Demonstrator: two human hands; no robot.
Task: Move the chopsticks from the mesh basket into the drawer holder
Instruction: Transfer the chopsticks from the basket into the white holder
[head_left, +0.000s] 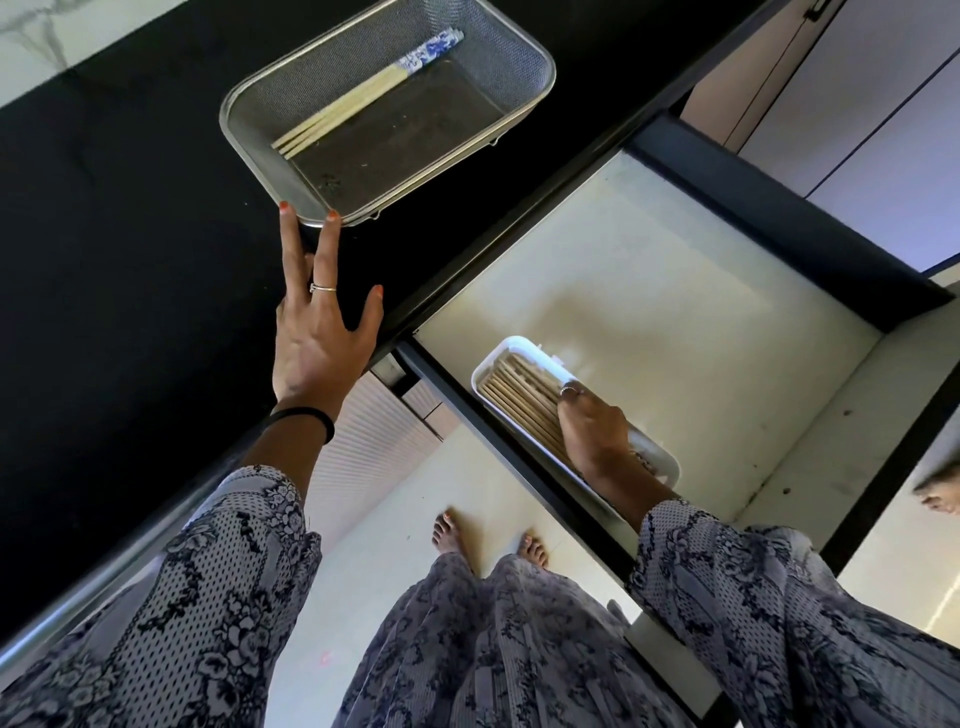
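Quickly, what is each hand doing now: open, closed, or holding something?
Left hand: open, fingers spread, fingertips touching the mesh basket rim; holds nothing.
Right hand: down on the chopsticks in the drawer holder; grip cannot be told.

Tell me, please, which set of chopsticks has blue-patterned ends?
The chopsticks in the mesh basket on the black counter: their far ends are blue and white. Those in the white drawer holder look plain wood.
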